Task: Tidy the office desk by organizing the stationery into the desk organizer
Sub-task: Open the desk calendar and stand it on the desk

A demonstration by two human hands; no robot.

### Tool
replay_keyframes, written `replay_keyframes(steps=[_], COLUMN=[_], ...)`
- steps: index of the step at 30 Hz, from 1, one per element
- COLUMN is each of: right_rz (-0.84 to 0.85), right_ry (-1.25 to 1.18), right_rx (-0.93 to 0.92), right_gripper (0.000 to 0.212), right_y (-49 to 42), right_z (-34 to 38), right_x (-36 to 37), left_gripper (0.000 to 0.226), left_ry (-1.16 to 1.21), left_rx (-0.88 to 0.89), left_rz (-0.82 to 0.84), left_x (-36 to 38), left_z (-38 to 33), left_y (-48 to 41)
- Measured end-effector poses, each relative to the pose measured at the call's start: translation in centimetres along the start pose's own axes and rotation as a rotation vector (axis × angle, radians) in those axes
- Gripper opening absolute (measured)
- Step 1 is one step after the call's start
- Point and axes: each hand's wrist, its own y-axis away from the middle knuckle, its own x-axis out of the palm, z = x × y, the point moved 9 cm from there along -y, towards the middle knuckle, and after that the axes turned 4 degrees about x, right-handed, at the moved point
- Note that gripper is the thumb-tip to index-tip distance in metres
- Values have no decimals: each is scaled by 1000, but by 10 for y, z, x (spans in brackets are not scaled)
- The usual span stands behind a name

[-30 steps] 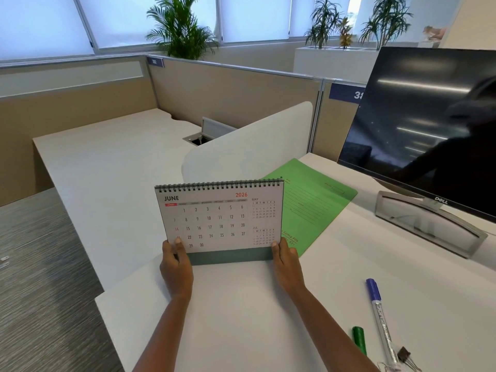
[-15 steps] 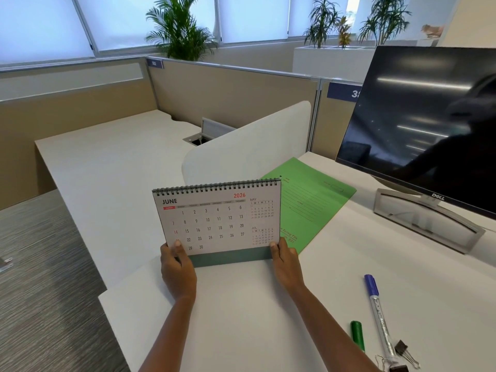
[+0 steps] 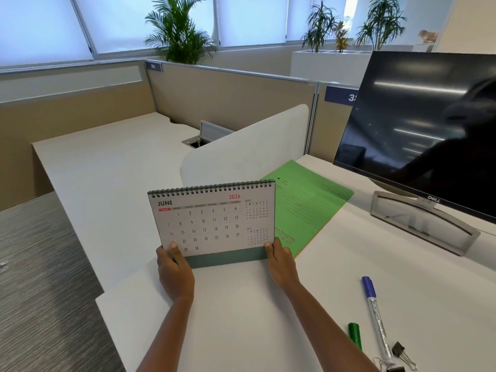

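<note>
White spiral-bound calendar [image 3: 214,218] stands upright on the counter [image 3: 241,318], long axis running 9 to 3 o'clock, June page facing the viewer. Left hand [image 3: 174,275] and right hand [image 3: 281,264] each pinch a lower corner.

Front centre: the calendar [image 3: 214,221] stands upright across the desk [image 3: 241,318], blocking the way forward.
Behind the calendar: a white divider [image 3: 247,146] walls off the next desk.
Right rear: the monitor [image 3: 418,130] and its stand [image 3: 424,224] close that side; a green folder [image 3: 308,205] lies flat beside them.
Near right: a blue marker [image 3: 375,315], a green marker [image 3: 354,335] and a binder clip [image 3: 400,351] lie close together.
Open room: bare desk between the forearms and the markers.
</note>
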Motion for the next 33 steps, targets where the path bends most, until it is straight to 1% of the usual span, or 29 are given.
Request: replay_keyframes(steps=[11, 16, 18, 21, 23, 26, 33], right_rz=[44, 31, 35, 102, 129, 142, 142], right_ry=[-3, -41, -124, -406, -535, -580, -566], right_rx=[35, 32, 13, 18, 35, 37, 29], right_gripper=[32, 30, 32, 42, 47, 48, 40], right_y=[-13, -10, -7, -1, 1, 3, 7], right_z=[1, 1, 1, 2, 1, -1, 0], right_x=[-3, -4, -5, -7, -9, -11, -9], left_gripper=[28, 33, 35, 36, 36, 36, 34], left_ry=[-6, 45, 81, 116, 127, 134, 129], left_rx=[18, 36, 39, 33, 38, 47, 59], left_rz=[41, 43, 27, 6, 9, 15, -1], left_x=[0, -2, -4, -7, -7, -6, -8], left_z=[-3, -6, -7, -7, -8, -9, -11], left_y=[5, 7, 7, 7, 8, 8, 9])
